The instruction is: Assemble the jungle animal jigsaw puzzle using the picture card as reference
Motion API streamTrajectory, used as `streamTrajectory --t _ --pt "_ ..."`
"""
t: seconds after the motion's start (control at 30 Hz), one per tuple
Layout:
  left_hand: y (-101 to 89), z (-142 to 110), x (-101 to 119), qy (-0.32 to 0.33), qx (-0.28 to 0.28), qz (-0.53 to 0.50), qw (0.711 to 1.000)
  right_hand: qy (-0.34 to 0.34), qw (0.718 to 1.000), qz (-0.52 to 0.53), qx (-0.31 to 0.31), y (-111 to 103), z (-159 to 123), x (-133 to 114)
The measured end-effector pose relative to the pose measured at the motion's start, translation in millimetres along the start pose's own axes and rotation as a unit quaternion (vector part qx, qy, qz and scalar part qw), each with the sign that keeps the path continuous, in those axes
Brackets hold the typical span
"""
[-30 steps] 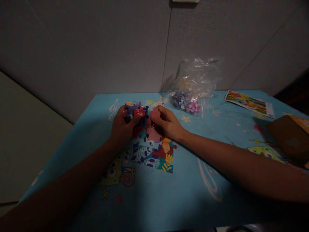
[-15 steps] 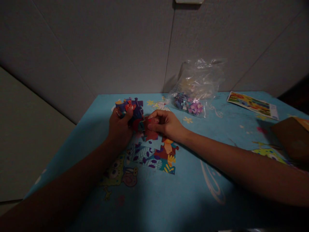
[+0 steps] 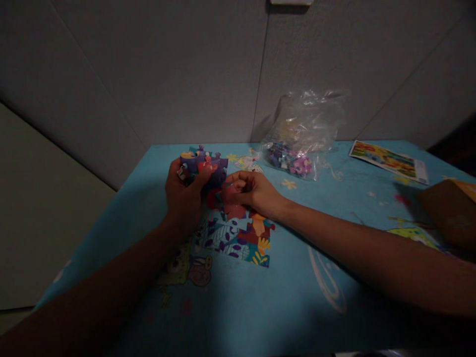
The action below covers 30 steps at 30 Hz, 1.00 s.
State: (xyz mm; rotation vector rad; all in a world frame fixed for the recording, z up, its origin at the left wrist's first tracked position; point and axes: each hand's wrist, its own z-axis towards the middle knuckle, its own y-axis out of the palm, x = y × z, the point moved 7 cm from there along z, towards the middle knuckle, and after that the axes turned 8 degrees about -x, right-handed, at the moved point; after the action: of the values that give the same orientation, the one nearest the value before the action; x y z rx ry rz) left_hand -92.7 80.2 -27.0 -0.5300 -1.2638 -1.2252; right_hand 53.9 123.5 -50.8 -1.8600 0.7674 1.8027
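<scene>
My left hand [image 3: 186, 193] is closed around several purple and red jigsaw puzzle pieces [image 3: 219, 166], its thumb pressed on a red part. Just to the right, my right hand [image 3: 253, 191] pinches a reddish puzzle piece [image 3: 235, 210] by its upper edge. That piece is low over the table, at the upper edge of a joined puzzle section [image 3: 230, 243] with blue, purple and orange leaf patterns. Whether it touches the section I cannot tell. Fingers hide parts of the held pieces.
A clear plastic bag [image 3: 308, 124] with more puzzle pieces stands against the wall at the back. Right of it lies a printed picture card [image 3: 388, 161]. A brown box [image 3: 448, 210] sits at the right edge. The table [image 3: 282, 302] has a blue cartoon-printed cover.
The left hand's pieces have shifted slightly right and tilted, parting from the right hand's piece. The right hand's reddish piece has moved slightly down, nearer the joined section.
</scene>
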Motion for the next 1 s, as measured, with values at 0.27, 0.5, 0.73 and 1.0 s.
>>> streamTrajectory --t 0.27,0.5,0.73,1.0 --pt "-8.4 5.3 -8.0 -0.053 0.018 0.011 0.998 -0.07 0.997 0.013 -0.01 1.5 -3.3 -8.0" --pt "22.7 -10.4 -6.1 -0.035 -0.22 0.157 0.962 -0.163 0.981 -0.067 0.087 -15.5 -8.1 -13.6" --pt "19.3 -4.3 -8.5 0.025 -0.29 0.342 0.893 -0.145 0.905 -0.392 0.085 -8.7 -18.3 -36.6" --pt "15.0 -3.8 4.4 0.043 -0.219 0.34 0.914 0.049 0.761 -0.645 0.05 16.4 -45.3 -64.1"
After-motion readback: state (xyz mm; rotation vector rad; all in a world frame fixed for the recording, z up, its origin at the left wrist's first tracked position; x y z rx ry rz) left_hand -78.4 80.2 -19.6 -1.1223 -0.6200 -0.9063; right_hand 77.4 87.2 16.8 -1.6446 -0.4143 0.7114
